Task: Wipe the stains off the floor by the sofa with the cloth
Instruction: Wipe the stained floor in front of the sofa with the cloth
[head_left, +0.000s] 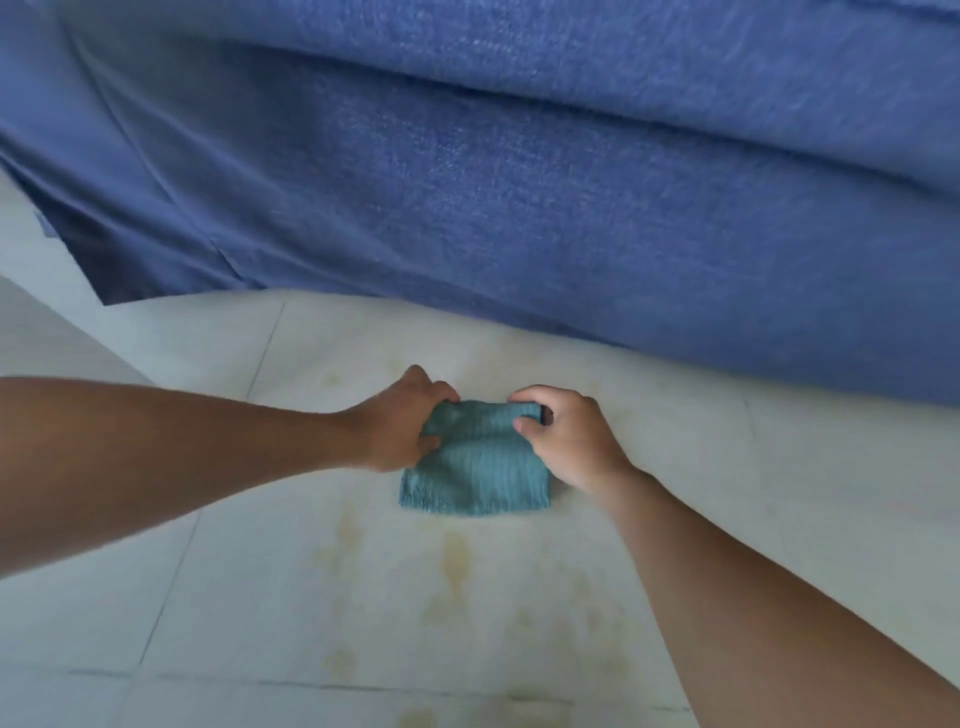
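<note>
A small teal ribbed cloth (480, 470) lies folded on the pale tiled floor (779, 467), a short way in front of the blue sofa (519, 182). My left hand (400, 421) pinches its far left corner. My right hand (566, 436) pinches its far right corner. Both hands lift the far edge slightly while the near edge rests on the tiles. Yellowish-brown stains (452, 566) streak the floor just in front of the cloth, and fainter ones (332, 382) show nearer the sofa.
The sofa's fabric skirt reaches down to the floor across the whole upper view. Dark grout lines (171, 582) cross the tiles. More stains (524, 699) sit along the grout line near the bottom edge.
</note>
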